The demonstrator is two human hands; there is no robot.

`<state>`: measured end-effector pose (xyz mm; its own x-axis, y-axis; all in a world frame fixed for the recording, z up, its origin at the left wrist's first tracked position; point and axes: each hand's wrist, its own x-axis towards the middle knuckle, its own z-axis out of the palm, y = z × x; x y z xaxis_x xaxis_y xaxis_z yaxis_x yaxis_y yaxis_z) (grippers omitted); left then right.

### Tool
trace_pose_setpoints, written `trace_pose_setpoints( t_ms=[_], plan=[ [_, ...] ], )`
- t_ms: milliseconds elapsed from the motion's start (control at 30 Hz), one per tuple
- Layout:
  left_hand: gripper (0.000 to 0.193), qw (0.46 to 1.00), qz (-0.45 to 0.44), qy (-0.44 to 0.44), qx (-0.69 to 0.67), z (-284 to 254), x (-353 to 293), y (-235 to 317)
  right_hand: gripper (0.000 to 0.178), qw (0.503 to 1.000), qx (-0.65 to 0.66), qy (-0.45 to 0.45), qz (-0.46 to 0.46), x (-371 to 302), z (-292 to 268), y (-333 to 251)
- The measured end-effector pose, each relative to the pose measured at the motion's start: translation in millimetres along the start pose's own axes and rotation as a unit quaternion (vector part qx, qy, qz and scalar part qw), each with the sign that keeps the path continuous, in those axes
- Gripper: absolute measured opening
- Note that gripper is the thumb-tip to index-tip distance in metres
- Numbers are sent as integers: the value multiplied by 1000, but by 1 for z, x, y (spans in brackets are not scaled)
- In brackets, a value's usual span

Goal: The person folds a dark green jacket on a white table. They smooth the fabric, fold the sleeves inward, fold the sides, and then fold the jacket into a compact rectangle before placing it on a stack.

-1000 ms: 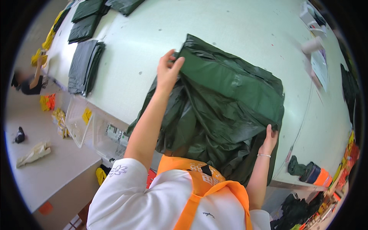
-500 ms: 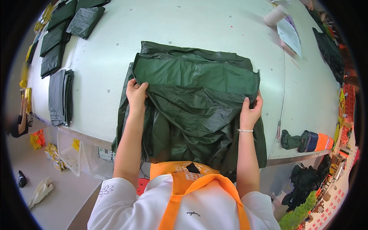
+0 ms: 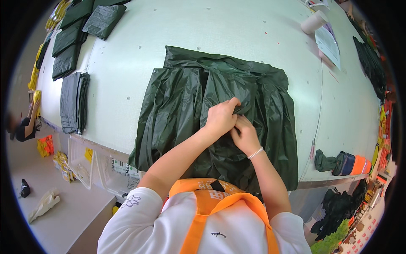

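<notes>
A dark green garment of thin, shiny waterproof fabric [image 3: 173, 110] lies spread on the pale table in front of me, its lower part hanging toward my body. Whether it is a coat or trousers does not show. My left hand [image 3: 220, 117] is closed on a bunched fold near the garment's middle, thumb and fingertips together. Just below and to the right, my right hand [image 3: 245, 136] pinches the fabric too, its fingers almost touching the left ones. Part of the gripped fold is hidden under both hands.
Folded dark green bundles [image 3: 69, 40] and a flat stack [image 3: 74, 101] lie at the left. A white roll [image 3: 314, 22] and paper sheets [image 3: 327, 46] are far right. A rolled orange-and-navy bundle [image 3: 353, 164] sits near the right edge. Plastic bins [image 3: 112, 171] stand below left.
My hands have left the two side edges and come together at the middle. The upper layer's lighter green inside, earlier exposed, is now mostly covered, and the fabric lies in upright folds.
</notes>
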<state>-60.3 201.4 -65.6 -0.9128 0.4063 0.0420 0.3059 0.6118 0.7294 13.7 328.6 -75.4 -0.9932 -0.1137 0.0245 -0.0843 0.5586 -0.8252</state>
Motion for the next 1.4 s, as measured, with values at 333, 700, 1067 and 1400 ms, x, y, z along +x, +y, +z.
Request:
trace_pose_setpoints(
  t_ms=[333, 700, 1067, 1400],
  plan=[
    [35, 924, -163, -241, -247, 15, 23, -47, 69, 926, -311, -179, -118, -38, -27, -17],
    [26, 980, 159, -57, 108, -46, 39, 0, 33, 920, 1, -243, 307, 84, -26, 59],
    [38, 970, 154, -181, 45, -17, -4, -54, 26, 949, -297, 22, -107, 34, -22, -17],
    [26, 954, 268, -4, 137, -31, 25, -44, 15, 980, -61, -83, 171, 84, -20, 40]
  ],
)
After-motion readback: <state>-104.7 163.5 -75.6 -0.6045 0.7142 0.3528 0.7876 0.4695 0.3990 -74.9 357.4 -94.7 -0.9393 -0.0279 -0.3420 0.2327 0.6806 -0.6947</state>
